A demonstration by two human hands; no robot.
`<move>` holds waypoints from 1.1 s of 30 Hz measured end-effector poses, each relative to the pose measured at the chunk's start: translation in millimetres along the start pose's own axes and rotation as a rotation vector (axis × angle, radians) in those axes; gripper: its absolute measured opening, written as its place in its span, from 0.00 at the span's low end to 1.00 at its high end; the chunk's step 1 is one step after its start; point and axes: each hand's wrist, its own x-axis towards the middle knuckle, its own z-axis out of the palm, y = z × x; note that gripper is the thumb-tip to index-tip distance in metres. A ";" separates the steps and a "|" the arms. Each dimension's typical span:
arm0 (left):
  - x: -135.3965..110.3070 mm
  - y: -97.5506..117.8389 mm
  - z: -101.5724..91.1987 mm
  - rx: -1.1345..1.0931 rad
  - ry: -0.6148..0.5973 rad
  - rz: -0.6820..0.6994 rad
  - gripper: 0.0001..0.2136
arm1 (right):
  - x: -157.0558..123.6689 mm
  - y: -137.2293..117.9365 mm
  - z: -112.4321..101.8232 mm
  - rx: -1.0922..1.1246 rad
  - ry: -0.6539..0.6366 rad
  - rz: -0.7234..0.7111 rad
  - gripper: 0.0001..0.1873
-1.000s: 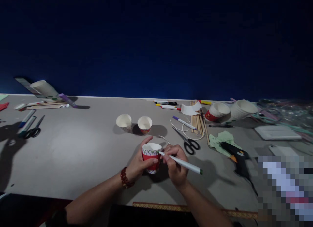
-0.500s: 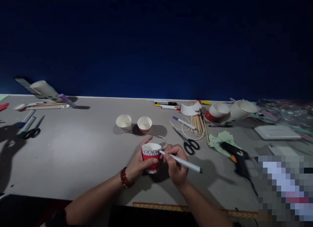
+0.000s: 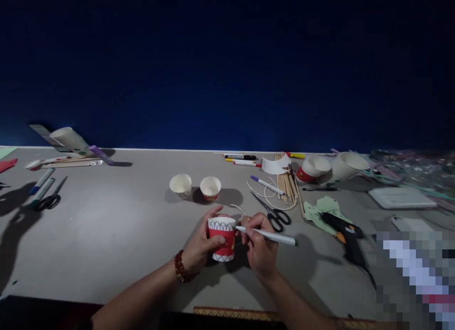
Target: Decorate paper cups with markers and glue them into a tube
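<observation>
My left hand, with a red bead bracelet on the wrist, is wrapped round a small red and white paper cup standing on the grey table. My right hand pinches a white marker with a green end; its tip touches the cup's upper right side, just under the rim. Two more small paper cups stand side by side just behind.
Black scissors, a purple marker, wooden sticks, a black glue gun on green paper and stacked cups lie to the right. At the far left are more scissors, markers and a lying cup.
The view has tilted up slightly, so everything sits lower in the frame. The cup has turned a little in my left hand and the marker now lies flatter against it.
</observation>
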 end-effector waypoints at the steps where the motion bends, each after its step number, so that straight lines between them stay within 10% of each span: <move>1: -0.1 -0.5 -0.2 -0.002 0.006 -0.002 0.41 | -0.4 0.4 0.2 0.005 -0.009 -0.016 0.07; 15: 1.5 -2.2 -0.2 0.041 0.033 -0.021 0.47 | -7.1 -2.2 -2.7 -0.262 -0.150 -0.288 0.05; 33: 0.7 -0.9 -0.2 0.164 0.021 -0.002 0.48 | -6.8 1.0 -5.1 -0.407 -0.151 -0.289 0.05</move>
